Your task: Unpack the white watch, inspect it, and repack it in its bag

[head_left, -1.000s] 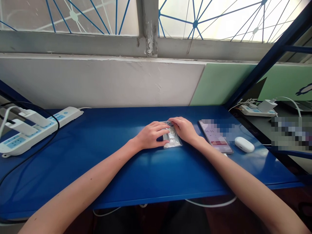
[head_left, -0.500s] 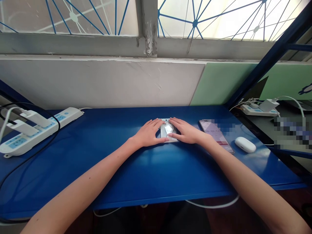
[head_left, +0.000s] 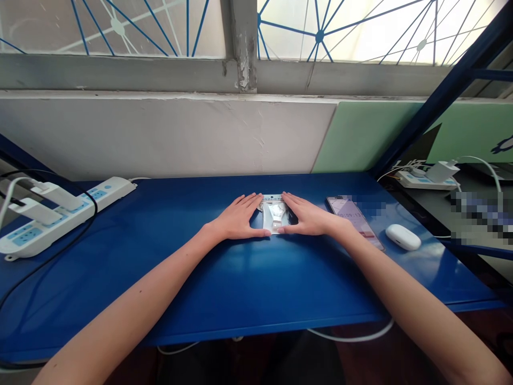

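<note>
Item under the hands: a small clear plastic packet (head_left: 276, 215) with a pale printed header strip at its far edge and a whitish object sealed inside. It lies flat on the blue bench (head_left: 240, 283), about mid-width and toward the far side, well short of the wall.

Left hand (head_left: 237, 220): palm down on the bench, fingers (head_left: 249, 202) extended and together, thumb run along the packet's near left corner. Nothing is gripped; the hand is flat and released, touching the packet's left edge.

Right hand (head_left: 309, 218): mirrored posture, fingers straight, thumb at the near right corner, touching the right edge. Also flat, grasping nothing.

Assessment: the step in hand appears to be squaring or flattening the packet between the two hands. To do it well, pressure should be even from both sides so the packet does not skate or buckle, with the thumbs holding the near edge level and the palms kept low on the surface. The film looks slick and light, so a light touch is advised.

Surroundings: a phone (head_left: 353, 220) with a lit screen lies just right of the right wrist, with a white earbud case (head_left: 403, 237) beyond it. A white power strip (head_left: 60, 214) with plugs and a black cable sits well apart at far left. A second strip with a charger (head_left: 430, 178) rests on the neighbouring surface at right. A white cable (head_left: 348, 337) hangs below the bench's front edge.
</note>
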